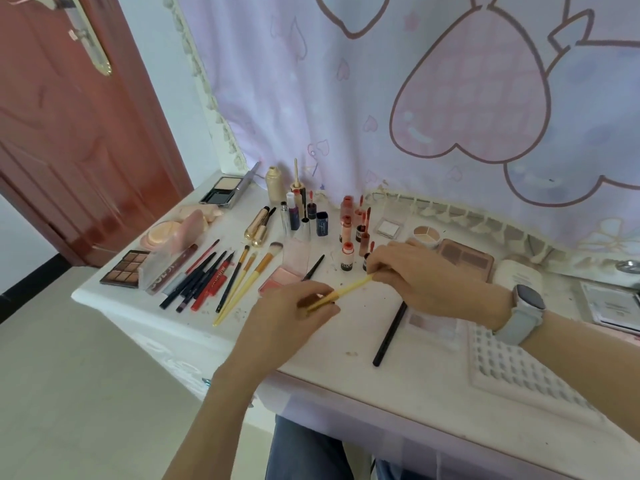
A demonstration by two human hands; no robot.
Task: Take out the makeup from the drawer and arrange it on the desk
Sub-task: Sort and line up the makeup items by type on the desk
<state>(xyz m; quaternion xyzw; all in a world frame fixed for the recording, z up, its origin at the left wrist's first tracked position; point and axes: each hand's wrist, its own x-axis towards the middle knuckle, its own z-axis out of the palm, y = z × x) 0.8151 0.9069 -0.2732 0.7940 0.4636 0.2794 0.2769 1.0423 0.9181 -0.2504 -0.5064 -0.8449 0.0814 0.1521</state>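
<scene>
Makeup here means a thin yellow-handled brush (346,290), held level just above the white counter (346,336), left hand (294,306) and right hand (419,271) pinching its ends; seemingly light, stiff, best gripped mid-handle.

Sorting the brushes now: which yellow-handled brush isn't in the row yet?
The yellow brush held between the left hand and right hand, above the desk. The other yellow-handled brushes lie together left of it, beside the pencils.
</scene>
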